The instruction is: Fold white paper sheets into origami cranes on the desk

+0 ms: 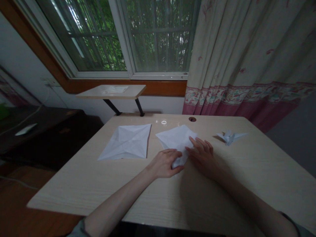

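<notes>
A white sheet of paper (176, 136) with folds in it lies on the table in front of me. My left hand (166, 163) is closed on its near left edge, with thumb and fingers on either side of the near corner. Across from it, my right hand (201, 154) rests on the sheet's right edge, its fingers spread and slightly bent. Part of the paper is hidden under both hands. To the left lies a second white sheet (130, 141), opened out and marked with creases. Farther right stands a folded paper crane (229, 136).
The pale wooden table (153, 197) has a round cable hole (192, 119) near its back edge. A small raised shelf (91, 93) at the back left bears another white paper (116, 89). Behind are a window and a long curtain (222, 56). A dark table (61, 115) stands left.
</notes>
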A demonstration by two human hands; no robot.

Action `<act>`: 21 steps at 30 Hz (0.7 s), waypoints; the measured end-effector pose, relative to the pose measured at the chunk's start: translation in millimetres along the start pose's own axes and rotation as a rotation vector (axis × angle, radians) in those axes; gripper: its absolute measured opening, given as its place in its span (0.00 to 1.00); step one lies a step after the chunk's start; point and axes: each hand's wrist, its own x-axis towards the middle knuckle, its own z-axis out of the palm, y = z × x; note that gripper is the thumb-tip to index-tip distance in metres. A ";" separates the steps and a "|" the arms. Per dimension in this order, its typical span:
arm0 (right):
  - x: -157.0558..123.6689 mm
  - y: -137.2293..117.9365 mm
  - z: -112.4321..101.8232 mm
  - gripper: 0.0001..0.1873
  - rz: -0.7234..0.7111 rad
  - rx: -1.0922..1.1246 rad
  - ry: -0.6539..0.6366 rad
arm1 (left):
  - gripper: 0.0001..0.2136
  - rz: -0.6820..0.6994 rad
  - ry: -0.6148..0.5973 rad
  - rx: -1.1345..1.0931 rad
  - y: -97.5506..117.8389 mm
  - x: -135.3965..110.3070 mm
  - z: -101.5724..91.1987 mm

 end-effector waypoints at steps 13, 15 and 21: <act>3.3 1.6 -2.9 0.16 -0.035 0.235 -0.075 | 0.10 -0.006 -0.004 0.137 -8.2 0.9 5.2; 4.5 1.8 -2.7 0.16 -0.047 0.255 -0.079 | 0.10 -0.010 -0.019 0.151 -8.8 0.9 5.9; 4.5 3.1 -1.9 0.16 -0.055 0.269 -0.093 | 0.16 -0.022 -0.065 0.199 -8.6 0.5 6.9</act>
